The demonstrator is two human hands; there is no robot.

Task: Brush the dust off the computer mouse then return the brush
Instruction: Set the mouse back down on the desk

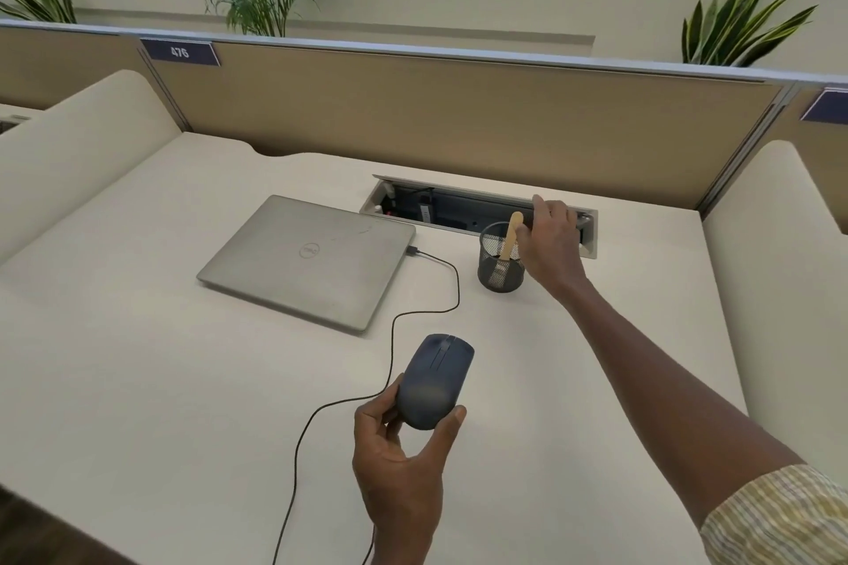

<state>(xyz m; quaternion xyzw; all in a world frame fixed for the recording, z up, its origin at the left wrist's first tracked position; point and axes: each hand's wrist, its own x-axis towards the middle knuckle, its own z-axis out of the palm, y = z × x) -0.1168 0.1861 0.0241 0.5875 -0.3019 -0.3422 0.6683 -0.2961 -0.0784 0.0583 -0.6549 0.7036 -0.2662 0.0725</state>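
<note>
Two hands at work: my left hand [404,440] lifts the dark computer mouse [433,381] off the counter [160,358], fingers curled around it, while my right hand [548,239] pinches the wooden-handled brush [510,239] standing in the mesh cup [500,271], beside a closed laptop [307,259].

The laptop [316,255] lies closed on the desk [137,381]. To the right of the laptop stands the mesh cup [500,264], with the brush [510,239] standing in it, handle up. Behind the laptop, and to its right, is the cable tray [463,216] set into the desk. The right hand [550,239] is just to the right of the cup, beside the brush handle. In front of the laptop, the left hand [399,459] holds the mouse [433,381] above the desk. A cable [413,312] runs from the right edge of the laptop toward the near edge of the desk. Behind the laptop stands the partition [459,115].
</note>
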